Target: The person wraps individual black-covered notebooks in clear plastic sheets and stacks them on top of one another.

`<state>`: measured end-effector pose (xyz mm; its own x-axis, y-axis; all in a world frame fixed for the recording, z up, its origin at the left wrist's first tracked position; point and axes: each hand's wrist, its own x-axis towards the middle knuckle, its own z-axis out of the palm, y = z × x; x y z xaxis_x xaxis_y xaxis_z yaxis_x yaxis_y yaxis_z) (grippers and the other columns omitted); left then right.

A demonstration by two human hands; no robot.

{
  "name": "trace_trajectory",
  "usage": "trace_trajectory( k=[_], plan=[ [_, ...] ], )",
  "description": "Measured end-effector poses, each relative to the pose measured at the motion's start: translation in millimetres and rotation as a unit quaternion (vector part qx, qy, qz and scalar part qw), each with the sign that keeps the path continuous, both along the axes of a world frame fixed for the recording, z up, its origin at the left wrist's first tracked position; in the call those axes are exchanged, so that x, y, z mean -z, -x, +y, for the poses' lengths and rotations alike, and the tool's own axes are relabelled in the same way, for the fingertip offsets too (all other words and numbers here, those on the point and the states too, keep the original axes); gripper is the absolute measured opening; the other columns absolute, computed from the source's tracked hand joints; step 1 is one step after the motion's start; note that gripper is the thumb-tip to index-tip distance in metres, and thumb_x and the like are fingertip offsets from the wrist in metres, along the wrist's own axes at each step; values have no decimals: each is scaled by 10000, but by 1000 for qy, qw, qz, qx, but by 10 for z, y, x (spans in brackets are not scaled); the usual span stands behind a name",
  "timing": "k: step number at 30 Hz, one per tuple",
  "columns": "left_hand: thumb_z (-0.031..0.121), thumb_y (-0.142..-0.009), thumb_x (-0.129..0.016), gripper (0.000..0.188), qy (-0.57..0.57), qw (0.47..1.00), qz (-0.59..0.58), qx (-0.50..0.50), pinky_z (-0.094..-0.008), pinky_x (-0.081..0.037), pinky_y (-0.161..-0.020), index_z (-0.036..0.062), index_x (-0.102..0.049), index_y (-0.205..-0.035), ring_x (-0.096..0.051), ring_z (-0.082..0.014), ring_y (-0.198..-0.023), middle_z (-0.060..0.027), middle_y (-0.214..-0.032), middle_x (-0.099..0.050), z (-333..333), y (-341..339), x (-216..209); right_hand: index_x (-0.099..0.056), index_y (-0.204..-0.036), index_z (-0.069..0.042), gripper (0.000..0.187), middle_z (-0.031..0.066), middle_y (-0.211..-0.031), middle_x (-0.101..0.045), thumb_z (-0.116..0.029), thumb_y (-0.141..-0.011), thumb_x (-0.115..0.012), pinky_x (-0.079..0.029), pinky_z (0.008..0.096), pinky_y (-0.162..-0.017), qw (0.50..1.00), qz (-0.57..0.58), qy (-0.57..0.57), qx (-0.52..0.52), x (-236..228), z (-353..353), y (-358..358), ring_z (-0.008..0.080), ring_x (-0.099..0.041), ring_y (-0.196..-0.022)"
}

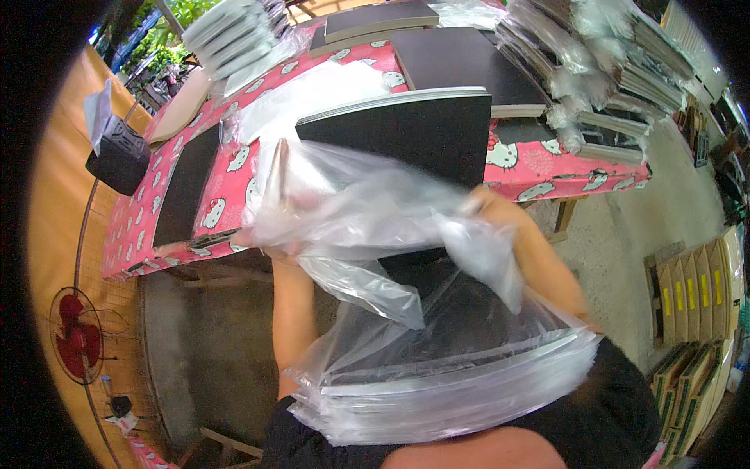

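Note:
A see-through plastic bag [367, 199] is spread between my two hands, blurred by motion. My left hand [277, 242] grips its left side, partly veiled by the film. At the right, my right hand [488, 203] is closed on the bag's other side. Just beyond the plastic, a stack of black boards [398, 137] with pale edges stands tilted at the table's front edge; the film covers its lower left part. Nearer to me, layered plastic sheeting [445, 402] lies against my body. Whether it joins the bag in my hands, I cannot tell.
The table [512, 184] has a pink patterned cover. Black boards [461, 62] lie at its back, with plastic-wrapped stacks [617, 78] at the right and more wrapped stacks [234, 39] at the far left. A black bin [117, 164] and red fan [78, 336] are left; cartons [695, 293] stand right.

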<state>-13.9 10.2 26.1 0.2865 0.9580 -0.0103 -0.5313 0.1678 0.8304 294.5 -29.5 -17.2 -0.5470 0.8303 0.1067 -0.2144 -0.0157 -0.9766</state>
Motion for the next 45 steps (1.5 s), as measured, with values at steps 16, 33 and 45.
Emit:
trace_trajectory(
  k=[16,33,45],
  plan=[
    [310,-772,-575,369,-45,995,-67,-65,-426,-379,-878,18,-492,-982,-453,-305,-1055,-218,-1121,-466,-164,87,211,-336,-1260,-131,729,131,-834,-592,-86,-593,-625,-440,330,-637,706,-448,-355,419,-728,65,-74,199,-566,-738],
    [202,-784,-552,152,271,954,122,48,-258,-424,-437,83,-539,-879,-485,-100,-504,-21,-673,-530,-153,814,2382,-513,-1020,-61,315,34,-872,-582,-20,-709,-537,-462,266,-632,918,-36,289,268,1515,-346,-574,148,-558,-754],
    [327,-772,-592,255,214,909,179,-309,-225,-388,-485,100,-549,-880,-454,-86,-535,-9,-682,-519,-339,1781,2577,-589,-846,-61,181,47,-741,-597,-129,-684,-631,-433,284,-566,888,-54,364,275,2079,-405,-524,159,-557,-633]
  ],
)
